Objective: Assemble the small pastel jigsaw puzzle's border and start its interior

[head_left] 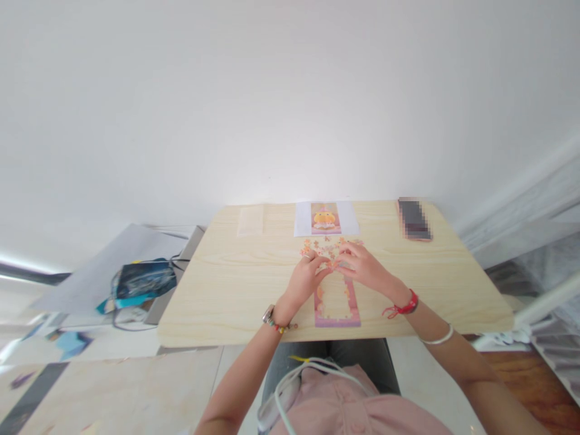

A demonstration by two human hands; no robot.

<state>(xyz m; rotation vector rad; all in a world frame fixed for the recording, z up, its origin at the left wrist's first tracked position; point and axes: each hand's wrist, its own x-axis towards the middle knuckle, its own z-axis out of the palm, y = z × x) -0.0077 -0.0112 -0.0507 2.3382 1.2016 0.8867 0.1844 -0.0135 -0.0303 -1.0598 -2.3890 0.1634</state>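
Note:
My left hand (309,276) and my right hand (361,264) meet over the middle of a light wooden table (226,290), fingertips pinched together on small jigsaw pieces. A heap of loose pink and orange puzzle pieces (327,248) lies just beyond my fingers. Under my hands a narrow pink puzzle frame (338,307) runs toward the table's near edge, its middle still bare. A reference picture (325,218) of a yellow cartoon figure lies on a white sheet at the far edge.
A phone (414,219) rests at the table's far right. A pale paper slip (251,220) lies at the far left. Left of the table, a dark blue bag (144,279) sits on a grey board. A white wall stands behind.

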